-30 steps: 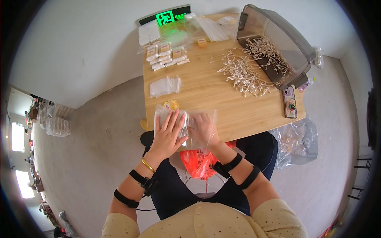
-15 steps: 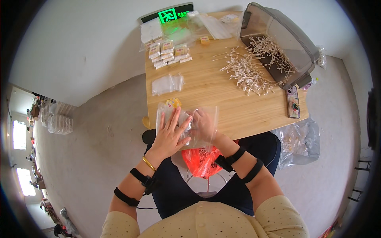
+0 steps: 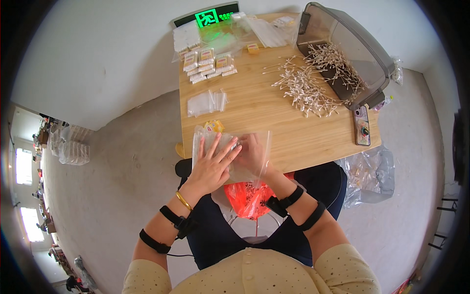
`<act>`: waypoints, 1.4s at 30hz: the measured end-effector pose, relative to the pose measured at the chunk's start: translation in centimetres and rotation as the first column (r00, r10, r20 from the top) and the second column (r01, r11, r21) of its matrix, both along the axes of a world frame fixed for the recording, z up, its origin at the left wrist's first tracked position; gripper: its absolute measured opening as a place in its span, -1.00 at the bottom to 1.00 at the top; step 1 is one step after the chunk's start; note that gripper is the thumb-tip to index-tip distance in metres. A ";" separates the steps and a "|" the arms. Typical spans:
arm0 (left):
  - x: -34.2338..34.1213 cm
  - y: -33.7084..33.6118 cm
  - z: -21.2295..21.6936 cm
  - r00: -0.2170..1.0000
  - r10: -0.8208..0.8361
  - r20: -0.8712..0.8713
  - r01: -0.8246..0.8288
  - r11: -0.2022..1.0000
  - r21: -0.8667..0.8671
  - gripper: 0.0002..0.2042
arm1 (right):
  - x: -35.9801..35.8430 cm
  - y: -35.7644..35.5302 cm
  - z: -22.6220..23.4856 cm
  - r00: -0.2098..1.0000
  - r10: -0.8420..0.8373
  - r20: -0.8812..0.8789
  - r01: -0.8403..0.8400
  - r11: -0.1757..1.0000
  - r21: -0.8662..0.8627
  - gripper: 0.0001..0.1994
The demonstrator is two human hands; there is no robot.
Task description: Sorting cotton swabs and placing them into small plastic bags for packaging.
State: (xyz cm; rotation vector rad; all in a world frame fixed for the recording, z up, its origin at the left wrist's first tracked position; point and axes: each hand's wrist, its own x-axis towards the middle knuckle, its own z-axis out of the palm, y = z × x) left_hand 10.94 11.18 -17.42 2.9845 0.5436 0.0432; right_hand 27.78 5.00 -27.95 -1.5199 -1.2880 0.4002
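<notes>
Presently pressing a clear bag (image 3: 226, 138), long axis sideways, near frame centre under left hand (image 3: 210, 161), fingers apart; cannot tell grip of plastic-veiled right hand (image 3: 252, 153); just below yellow packet (image 3: 214, 125).

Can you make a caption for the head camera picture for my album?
Left hand on a clear plastic bag, right hand seen through it, loose cotton swabs beyond on a wooden table.
</notes>
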 end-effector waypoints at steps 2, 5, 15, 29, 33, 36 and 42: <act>-0.2 0.0 -0.1 1.000 0.007 0.004 -0.007 1.000 -0.002 -0.30 | -0.5 -0.4 0.6 0.999 -0.052 0.012 0.053 0.993 -0.104 -0.48; 0.3 0.1 -0.2 1.000 -0.005 0.010 0.005 1.000 -0.003 -0.30 | 0.2 -0.8 -1.0 0.946 0.093 0.310 -0.052 0.989 -0.136 -0.47; 0.6 0.9 -0.5 0.997 -0.080 0.020 0.081 0.995 -0.061 -0.37 | 1.9 -1.4 -0.4 0.941 0.239 0.240 -0.236 0.971 -0.038 -0.40; -1.4 3.2 -1.8 0.985 0.168 0.044 -0.170 0.984 0.045 -0.30 | 1.6 -2.3 0.7 0.963 0.232 0.136 -0.208 0.963 -0.171 -0.52; -1.2 3.2 -1.7 0.989 0.146 0.030 -0.148 0.987 0.059 -0.30 | 1.2 -2.0 1.2 0.899 0.247 0.361 -0.175 0.959 -0.221 -0.55; -0.8 3.1 -1.3 0.992 0.122 0.017 -0.123 0.992 0.035 -0.32 | 1.5 -1.9 0.9 0.874 0.276 0.400 -0.202 0.955 -0.218 -0.52; -0.4 3.0 -0.7 0.997 0.080 -0.023 -0.077 0.992 0.104 -0.41 | 2.2 -2.5 0.8 0.790 0.340 0.510 -0.195 0.928 -0.317 -0.44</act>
